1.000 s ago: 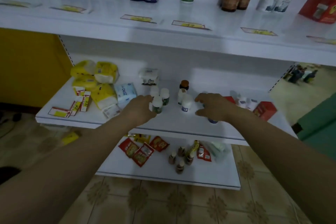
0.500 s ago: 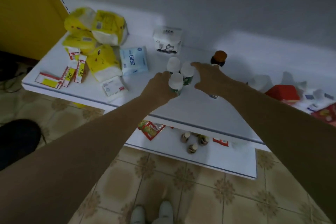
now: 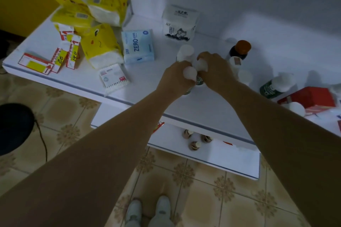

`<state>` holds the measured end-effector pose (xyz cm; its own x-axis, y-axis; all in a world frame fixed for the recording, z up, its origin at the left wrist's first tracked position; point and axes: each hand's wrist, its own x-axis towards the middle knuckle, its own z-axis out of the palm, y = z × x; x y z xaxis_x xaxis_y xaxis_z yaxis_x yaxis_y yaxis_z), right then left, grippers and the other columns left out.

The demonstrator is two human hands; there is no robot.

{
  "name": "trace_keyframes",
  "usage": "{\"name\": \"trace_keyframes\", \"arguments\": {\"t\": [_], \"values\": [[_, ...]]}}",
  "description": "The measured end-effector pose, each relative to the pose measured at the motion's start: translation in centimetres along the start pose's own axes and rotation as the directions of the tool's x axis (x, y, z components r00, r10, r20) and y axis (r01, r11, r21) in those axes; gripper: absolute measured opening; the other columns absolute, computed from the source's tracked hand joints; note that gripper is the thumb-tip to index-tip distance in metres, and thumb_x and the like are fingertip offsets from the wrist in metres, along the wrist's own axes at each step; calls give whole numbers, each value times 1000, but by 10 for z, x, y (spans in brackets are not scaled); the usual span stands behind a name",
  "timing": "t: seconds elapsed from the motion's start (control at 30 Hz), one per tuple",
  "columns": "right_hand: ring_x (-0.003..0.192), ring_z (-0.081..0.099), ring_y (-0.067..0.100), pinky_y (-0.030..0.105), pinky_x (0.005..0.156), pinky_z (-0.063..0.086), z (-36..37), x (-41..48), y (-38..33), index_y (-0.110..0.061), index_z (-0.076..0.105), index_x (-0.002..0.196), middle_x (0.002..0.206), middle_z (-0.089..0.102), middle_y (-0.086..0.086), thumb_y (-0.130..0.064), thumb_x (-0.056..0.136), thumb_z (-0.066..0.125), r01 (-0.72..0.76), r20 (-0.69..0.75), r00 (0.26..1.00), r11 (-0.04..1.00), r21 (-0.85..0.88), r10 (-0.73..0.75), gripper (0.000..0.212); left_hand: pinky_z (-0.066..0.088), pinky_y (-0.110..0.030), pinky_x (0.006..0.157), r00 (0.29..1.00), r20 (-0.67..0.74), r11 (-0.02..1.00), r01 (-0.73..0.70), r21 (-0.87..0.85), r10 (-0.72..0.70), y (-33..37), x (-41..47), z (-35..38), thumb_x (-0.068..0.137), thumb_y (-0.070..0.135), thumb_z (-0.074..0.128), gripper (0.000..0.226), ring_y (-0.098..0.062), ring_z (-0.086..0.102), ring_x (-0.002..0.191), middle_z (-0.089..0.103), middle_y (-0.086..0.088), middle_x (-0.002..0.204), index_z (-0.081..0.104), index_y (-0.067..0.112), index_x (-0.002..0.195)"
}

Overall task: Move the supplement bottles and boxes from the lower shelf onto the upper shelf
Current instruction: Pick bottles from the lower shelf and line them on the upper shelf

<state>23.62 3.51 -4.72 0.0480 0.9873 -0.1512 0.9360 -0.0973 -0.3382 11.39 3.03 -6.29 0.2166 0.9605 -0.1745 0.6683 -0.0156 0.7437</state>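
Several small white-capped supplement bottles stand close together in the middle of the white lower shelf point(image 3: 199, 105). My left hand point(image 3: 173, 81) is closed around the nearest white-capped bottle point(image 3: 189, 73). My right hand point(image 3: 215, 69) grips the bottle beside it point(image 3: 200, 64); the two hands touch. A third white-capped bottle point(image 3: 185, 52) stands just behind them. A dark bottle with an orange cap point(image 3: 239, 49) and more white bottles point(image 3: 244, 77) stand to the right. A green bottle point(image 3: 275, 86) lies tilted next to a red box point(image 3: 308, 97). The upper shelf is out of view.
Yellow tissue packs point(image 3: 97, 24), a blue ZERO pack point(image 3: 138, 46), a white pack point(image 3: 180, 24), cotton swabs point(image 3: 113, 77) and price tags point(image 3: 36, 62) fill the shelf's left half. A lowest shelf point(image 3: 221, 156) holds small brown bottles point(image 3: 193, 144). Tiled floor and my shoes lie below.
The camera has tilted down and closer, so the upper shelf has left the view. Both hands have come together and closed on two neighbouring white-capped bottles.
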Motion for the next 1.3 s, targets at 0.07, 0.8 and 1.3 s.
{"name": "trace_keyframes", "arguments": {"t": [0.07, 0.8, 1.3], "values": [[108, 54, 33, 34, 86, 43, -2, -9, 0, -12, 47, 128, 123, 51, 16, -15, 88, 59, -13, 15, 1000, 1000, 10, 13, 42, 36, -20, 82, 999, 6, 999, 41, -14, -41, -1, -5, 0, 82, 17, 65, 41, -24, 55, 113, 59, -9, 122, 56, 13, 122], [110, 56, 13, 20, 80, 48, -29, -214, -135, -28, 52, 126, 118, 58, -5, -28, 88, 64, -168, 100, 984, 570, 804, 150, 39, 46, -24, 69, 891, 450, 730, 267, -629, 62, -40, -175, -174, 82, 9, 67, 25, -16, 62, 96, 69, 1, 98, 64, 19, 104], [98, 66, 15, 24, 77, 51, -186, -272, -289, -18, 61, 112, 107, 69, 0, -36, 90, 58, 190, -219, 976, 508, 840, -2, 29, 53, -36, 79, 908, 184, 518, -41, -854, 375, 54, -265, -367, 94, 21, 49, 24, -23, 62, 86, 64, -10, 97, 55, 8, 113]]}}
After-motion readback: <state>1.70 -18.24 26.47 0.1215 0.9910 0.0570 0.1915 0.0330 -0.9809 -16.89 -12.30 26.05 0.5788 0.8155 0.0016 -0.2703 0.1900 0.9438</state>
